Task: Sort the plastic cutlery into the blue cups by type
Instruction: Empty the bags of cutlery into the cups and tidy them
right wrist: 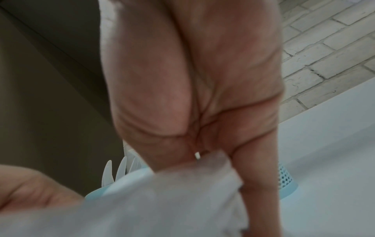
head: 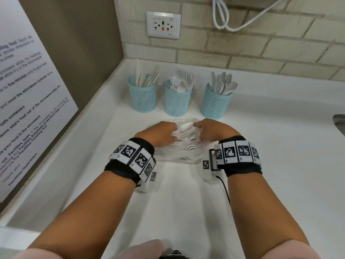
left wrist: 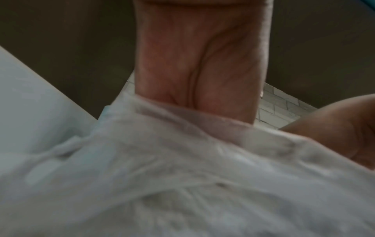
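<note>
Three blue cups stand in a row at the back of my white tabletop [head: 261, 146]: the left cup [head: 142, 99] holds knives, the middle cup [head: 177, 102] forks, the right cup [head: 215, 103] spoons. Nearer me lies a clear plastic bag [head: 179, 152] of loose white cutlery, between my wrists. My left hand [head: 158, 134] and right hand [head: 212, 130] both rest on the bag's far end, fingers curled and pinching its film at either side of the opening. A white spoon [head: 184, 126] pokes out between them, its bowl pointing toward the cups.
</note>
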Demonstrator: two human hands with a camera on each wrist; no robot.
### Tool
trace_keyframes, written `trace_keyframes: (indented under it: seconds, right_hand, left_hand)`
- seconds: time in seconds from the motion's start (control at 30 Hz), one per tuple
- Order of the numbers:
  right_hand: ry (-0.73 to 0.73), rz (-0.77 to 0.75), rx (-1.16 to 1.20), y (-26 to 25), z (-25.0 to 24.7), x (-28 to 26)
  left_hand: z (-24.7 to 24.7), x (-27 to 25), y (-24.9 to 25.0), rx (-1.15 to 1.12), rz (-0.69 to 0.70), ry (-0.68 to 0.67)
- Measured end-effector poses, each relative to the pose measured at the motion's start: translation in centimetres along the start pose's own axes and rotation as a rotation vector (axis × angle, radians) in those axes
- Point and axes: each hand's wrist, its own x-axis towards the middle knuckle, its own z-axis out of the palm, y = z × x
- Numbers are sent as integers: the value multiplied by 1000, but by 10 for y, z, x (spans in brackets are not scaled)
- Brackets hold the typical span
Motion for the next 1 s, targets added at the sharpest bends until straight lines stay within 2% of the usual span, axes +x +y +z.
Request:
trace_keyframes:
  seconds: [0.2, 0.4, 0.5, 0.6, 0.77, 0.9, 1.0]
  right_hand:
    - [-6, -44, 46, 2, -5, 3]
    - [44, -179, 87, -1, -23, -6]
    - [122, -253, 298, -6, -34, -7]
    - [163, -279, 621, -15, -36, -7]
    - [272, -296, 873, -25, -21, 2]
    - [288, -327, 1030, -22, -13, 6]
    - [289, -330, 1063, -19, -11, 7]
  left_hand:
    - [-5, 3, -6, -67, -13, -7]
    - [-15, -2, -6, -321, -31, 69]
    - [-21, -3, -5, -619, -35, 103]
    - [-22, -3, 0, -920, -49, 116]
    - [-20, -5, 5, -1121, -62, 100]
    - [-18, -6, -1, -1272, -101, 70]
    - [-17, -5, -4, -1331, -117, 56]
